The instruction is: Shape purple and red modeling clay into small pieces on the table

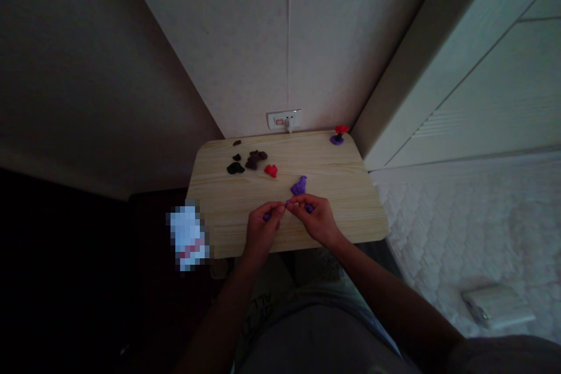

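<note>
Nearest the wearer, the left hand (258, 232) and the right hand (322, 221) meet over the near part of the wooden counter (228, 204), the fingers of both closed in a pinch on a small purple piece (288, 204). Its finished form cannot be told at this size; it is judged to be midway through shaping, being joined to nothing visible but the fingertips. Further purple shows within the curl of each hand; whether it is gripped or merely lies beneath, the inspector cannot tell. Just beyond the right hand sits a larger purple lump (299, 186), matte, creased and irregular, narrowing toward its far end, apparently unworked stock. Farther off and to the left rests a red lump (271, 171), rough and knobbly. Left of that lie dark brown lumps (254, 161) in a loose cluster, a flattish black lump (235, 168), a small black piece (237, 157) beyond it and, near the far edge, a small brown piece (237, 143); none appears joined into a form. At the far right corner stands one assembled figure (339, 135), upright, with a red top, dark middle and purple base, judged complete or nearly so. Behind the far edge, a wall socket (276, 121) holds a pale plug (289, 124).
</note>
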Demonstrator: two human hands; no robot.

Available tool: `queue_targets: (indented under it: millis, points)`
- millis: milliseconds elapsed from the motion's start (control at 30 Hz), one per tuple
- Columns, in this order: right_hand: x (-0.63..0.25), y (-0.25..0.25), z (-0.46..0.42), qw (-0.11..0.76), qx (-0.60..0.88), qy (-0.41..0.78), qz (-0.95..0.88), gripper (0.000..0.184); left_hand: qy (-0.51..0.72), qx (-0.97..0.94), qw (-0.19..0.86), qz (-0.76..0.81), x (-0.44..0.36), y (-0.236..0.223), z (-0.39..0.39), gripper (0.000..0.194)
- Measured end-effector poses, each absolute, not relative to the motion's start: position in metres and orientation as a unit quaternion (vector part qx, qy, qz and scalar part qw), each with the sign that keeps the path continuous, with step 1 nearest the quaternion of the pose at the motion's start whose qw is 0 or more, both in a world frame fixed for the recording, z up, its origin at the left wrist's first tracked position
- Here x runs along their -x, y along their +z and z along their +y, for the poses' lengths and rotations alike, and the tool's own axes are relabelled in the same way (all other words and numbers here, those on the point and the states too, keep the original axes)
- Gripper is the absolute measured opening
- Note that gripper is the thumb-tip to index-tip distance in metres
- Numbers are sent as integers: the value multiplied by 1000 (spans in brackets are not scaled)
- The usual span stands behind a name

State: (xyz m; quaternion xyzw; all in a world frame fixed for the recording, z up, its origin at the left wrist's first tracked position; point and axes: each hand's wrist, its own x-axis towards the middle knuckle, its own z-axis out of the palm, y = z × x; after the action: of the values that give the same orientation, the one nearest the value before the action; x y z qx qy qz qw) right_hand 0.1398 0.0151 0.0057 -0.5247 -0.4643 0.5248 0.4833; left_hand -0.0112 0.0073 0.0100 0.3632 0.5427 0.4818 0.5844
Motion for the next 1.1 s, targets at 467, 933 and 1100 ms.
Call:
queue_targets:
  millis: [467,933,1100]
  points:
    - [-140,-2,14,454,496,467,-574,22,486,-344,585,551,11,5,7,34]
    - [-137,-10,14,453,498,493,-551,23,453,-407,557,564,7,5,8,36]
    - [-134,-17,18,491,507,516,-486,30,481,-289,624,544,4,-2,8,39]
